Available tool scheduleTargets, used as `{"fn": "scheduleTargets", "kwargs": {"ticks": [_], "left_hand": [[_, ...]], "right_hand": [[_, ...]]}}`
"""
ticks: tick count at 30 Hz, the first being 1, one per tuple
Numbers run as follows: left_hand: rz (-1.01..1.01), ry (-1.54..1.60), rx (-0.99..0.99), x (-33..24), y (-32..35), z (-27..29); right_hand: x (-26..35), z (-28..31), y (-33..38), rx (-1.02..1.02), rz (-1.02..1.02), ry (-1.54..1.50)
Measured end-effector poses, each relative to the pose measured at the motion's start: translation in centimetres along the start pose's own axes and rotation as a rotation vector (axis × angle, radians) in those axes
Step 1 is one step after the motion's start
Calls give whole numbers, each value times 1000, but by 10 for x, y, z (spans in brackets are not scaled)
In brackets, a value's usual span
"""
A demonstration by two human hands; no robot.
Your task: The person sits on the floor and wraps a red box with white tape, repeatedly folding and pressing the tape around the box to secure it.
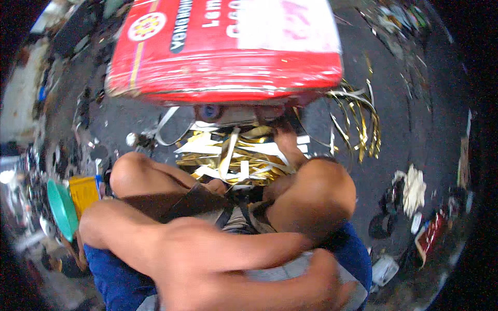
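My left hand (218, 254) is large and blurred in the foreground, reaching rightward across my lap. Its fingers look stretched out and apart, with nothing visible in them. I cannot make out my right hand for certain. Beyond my bent knees stands a red carton (223, 75) with a white panel, wrapped in shiny clear film. Just below its near edge shows an object with a round blue part (210, 111), mostly hidden by the carton. Flat gold and white strips (233, 155) lie heaped between my legs and the carton, apart from my hand.
More gold strips (363, 124) curl on the dark floor right of the carton. A whitish cloth or glove (412, 189) lies farther right, near a red flat piece (429, 236). On the left are a green dish-shaped thing (62, 210), a yellow box (84, 193) and scattered clutter.
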State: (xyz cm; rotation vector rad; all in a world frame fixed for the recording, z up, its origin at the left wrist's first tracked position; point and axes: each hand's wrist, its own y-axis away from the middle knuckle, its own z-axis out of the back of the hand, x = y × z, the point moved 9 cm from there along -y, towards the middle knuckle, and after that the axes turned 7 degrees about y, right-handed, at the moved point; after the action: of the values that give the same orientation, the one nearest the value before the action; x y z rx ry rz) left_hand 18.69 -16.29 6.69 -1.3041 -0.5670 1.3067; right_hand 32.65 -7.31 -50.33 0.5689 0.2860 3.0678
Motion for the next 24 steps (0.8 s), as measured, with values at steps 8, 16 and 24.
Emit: {"fn": "scheduleTargets", "kwargs": {"ticks": [8,16,24], "left_hand": [[775,28,656,108,87,9],[1697,-606,1217,196,357,47],[1685,-232,882,220,485,29]], "right_hand": [[-61,112,26,75,-56,-159],[-198,413,117,-407,-314,-413],[-106,486,153,-783,-335,-171]]}}
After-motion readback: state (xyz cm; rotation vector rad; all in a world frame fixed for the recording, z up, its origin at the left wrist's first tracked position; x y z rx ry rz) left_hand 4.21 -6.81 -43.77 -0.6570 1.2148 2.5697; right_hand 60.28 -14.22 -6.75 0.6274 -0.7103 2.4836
